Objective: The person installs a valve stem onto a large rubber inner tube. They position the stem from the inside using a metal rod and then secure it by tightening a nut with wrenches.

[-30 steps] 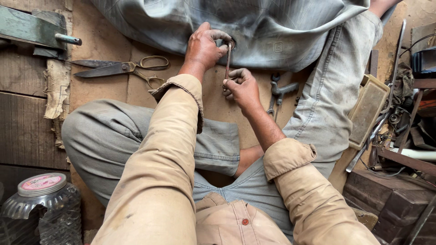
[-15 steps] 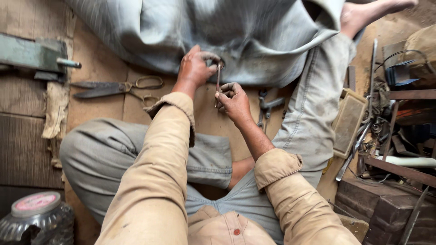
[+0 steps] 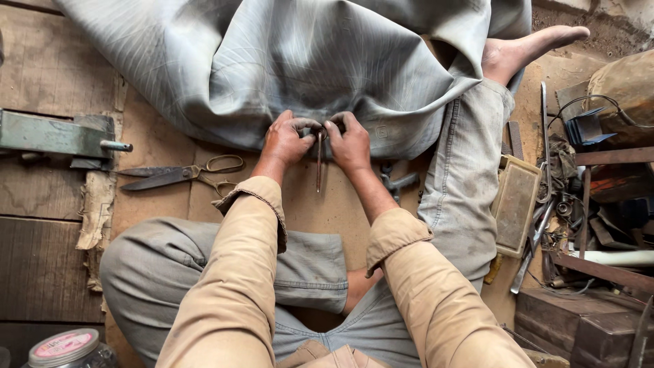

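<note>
I sit cross-legged on a wooden floor. My left hand and my right hand meet at the near edge of a large grey rubber sheet spread in front of me. Between the fingers of both hands a thin dark metal tool hangs straight down from the sheet's edge. Both hands pinch the sheet and the tool's top together. The tool's upper end is hidden by my fingers.
Large old scissors lie on the floor left of my hands. A grey metal block with a bolt sits at far left. A small metal tool lies right of my hands. Cluttered tools and a flat tin fill the right side. A pink-lidded jar stands at bottom left.
My right hand moved up to the sheet's edge and joined the left hand. The view shifted so the sheet fills more of the frame. The tool now hangs between both hands.
</note>
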